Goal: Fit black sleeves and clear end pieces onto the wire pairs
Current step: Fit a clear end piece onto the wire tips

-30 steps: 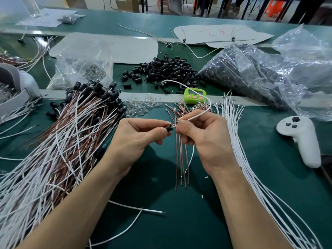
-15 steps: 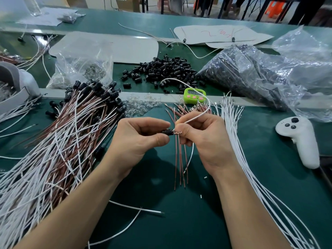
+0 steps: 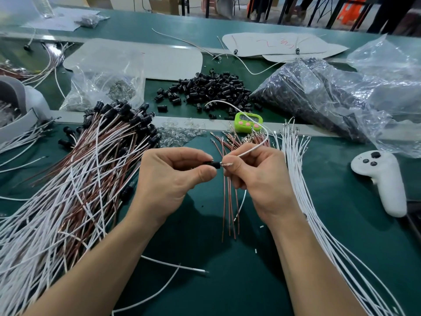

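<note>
Sleeve step is what's on, I reckon: left hand (image 3: 173,176) pinches one black sleeve (image 3: 210,164) between thumb and forefinger above the green table (image 3: 227,281), and right hand (image 3: 262,179) has its fingers curled round a white wire (image 3: 250,151) plus what looks like a brown one, metal tips (image 3: 227,164) just beside the sleeve mouth, maybe touching, can't tell. Risk is the two tips splaying so only one goes in, or one snagging the rim and bending if pushed at an angle. That white wire loops up over the green timer (image 3: 248,122), so a tug could drag it into the loose sleeves (image 3: 205,90) behind. Pinch on the sleeve is small too, one slip and it drops among the finished pairs (image 3: 91,167). Clear end pieces (image 3: 180,133) sit untouched beside the timer
</note>
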### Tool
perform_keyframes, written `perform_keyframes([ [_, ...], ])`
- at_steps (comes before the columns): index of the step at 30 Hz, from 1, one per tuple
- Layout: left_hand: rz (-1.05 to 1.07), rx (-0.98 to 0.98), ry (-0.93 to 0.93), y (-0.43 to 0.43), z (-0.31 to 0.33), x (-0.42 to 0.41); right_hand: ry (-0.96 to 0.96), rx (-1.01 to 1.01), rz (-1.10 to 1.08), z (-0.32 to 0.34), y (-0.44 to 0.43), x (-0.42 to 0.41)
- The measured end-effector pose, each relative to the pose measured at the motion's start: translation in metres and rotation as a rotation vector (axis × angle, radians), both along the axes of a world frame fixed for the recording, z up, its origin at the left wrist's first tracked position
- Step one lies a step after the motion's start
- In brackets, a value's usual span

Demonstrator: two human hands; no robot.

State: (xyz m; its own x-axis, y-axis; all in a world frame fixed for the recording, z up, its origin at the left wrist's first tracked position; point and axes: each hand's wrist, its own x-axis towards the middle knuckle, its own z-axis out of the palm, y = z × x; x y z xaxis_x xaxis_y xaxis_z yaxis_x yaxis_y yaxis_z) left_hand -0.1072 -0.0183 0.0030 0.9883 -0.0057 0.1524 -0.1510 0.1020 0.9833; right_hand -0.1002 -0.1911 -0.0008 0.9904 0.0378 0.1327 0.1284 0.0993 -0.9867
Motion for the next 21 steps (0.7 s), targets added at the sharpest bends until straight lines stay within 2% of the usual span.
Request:
perform_keyframes([
  [7,0.071,0.113,-0.005,-0.001,-0.006,0.001,-0.005,0.049,-0.017,0.001,0.0,-0.001],
  [12,0.052,0.097,0.005,-0.001,-0.005,0.0,-0.023,0.018,-0.004,0.0,0.003,-0.002],
  [21,0.06,-0.017,0.008,-0.01,-0.005,-0.001,-0.011,0.096,-0.031,-0.003,0.005,0.0],
])
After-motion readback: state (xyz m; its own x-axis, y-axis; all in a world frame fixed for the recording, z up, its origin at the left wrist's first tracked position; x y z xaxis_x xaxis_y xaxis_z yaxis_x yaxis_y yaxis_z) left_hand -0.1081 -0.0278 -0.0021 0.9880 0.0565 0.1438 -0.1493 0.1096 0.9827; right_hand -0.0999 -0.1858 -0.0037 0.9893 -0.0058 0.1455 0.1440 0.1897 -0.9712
